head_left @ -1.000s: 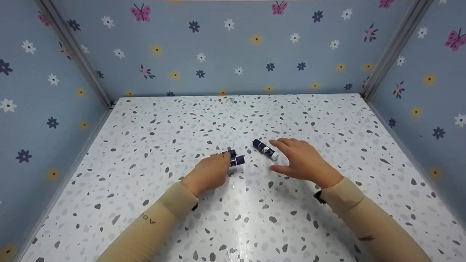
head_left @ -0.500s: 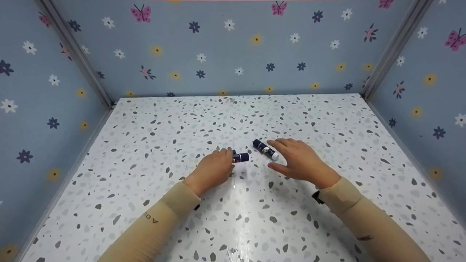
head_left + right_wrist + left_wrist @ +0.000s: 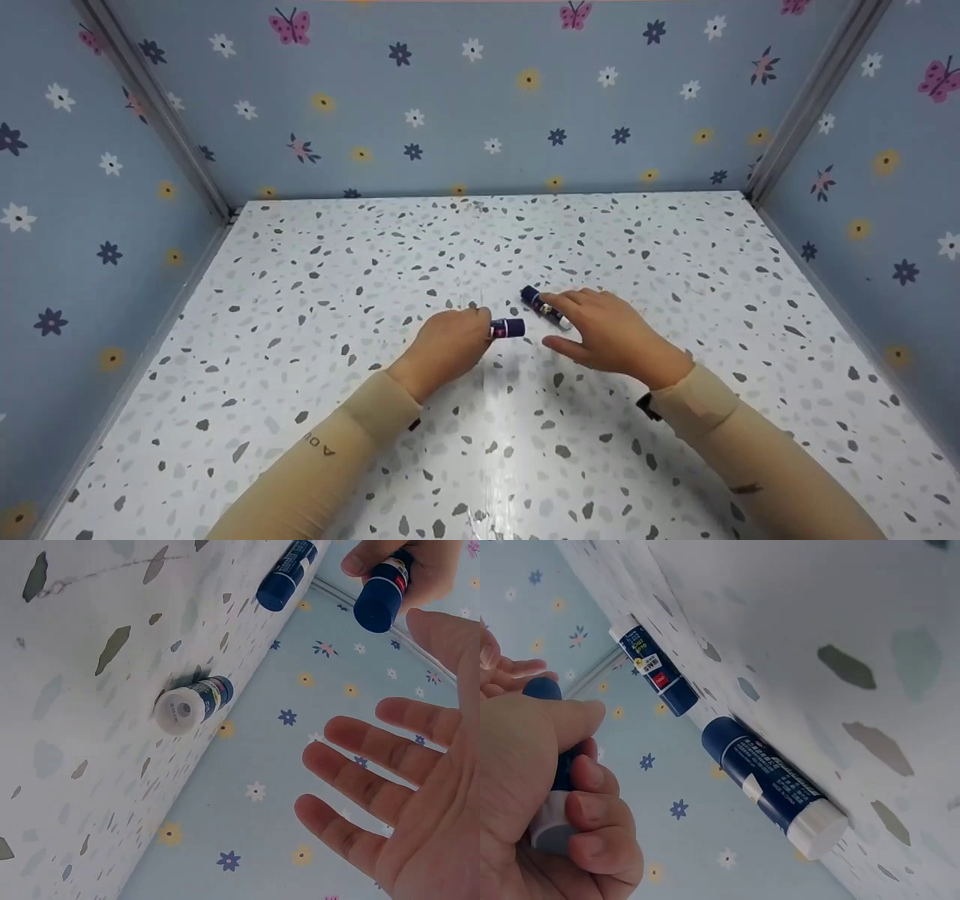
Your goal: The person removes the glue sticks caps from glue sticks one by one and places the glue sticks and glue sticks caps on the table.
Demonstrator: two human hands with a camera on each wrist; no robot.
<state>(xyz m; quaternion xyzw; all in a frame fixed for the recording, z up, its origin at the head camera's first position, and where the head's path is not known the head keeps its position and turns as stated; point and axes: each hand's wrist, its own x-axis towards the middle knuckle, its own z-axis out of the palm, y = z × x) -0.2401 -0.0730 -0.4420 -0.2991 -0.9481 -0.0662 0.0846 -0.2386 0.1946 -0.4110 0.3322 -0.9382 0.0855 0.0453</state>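
Glue stick [image 3: 508, 328], blue-capped, is gripped in my left hand [image 3: 450, 341], fingers curled round it, above the speckled table [image 3: 337, 262]. My right hand [image 3: 611, 334] is extended, fingers apart, near a second glue stick [image 3: 199, 703] lying there; a third glue stick [image 3: 772, 784] lies nearby.
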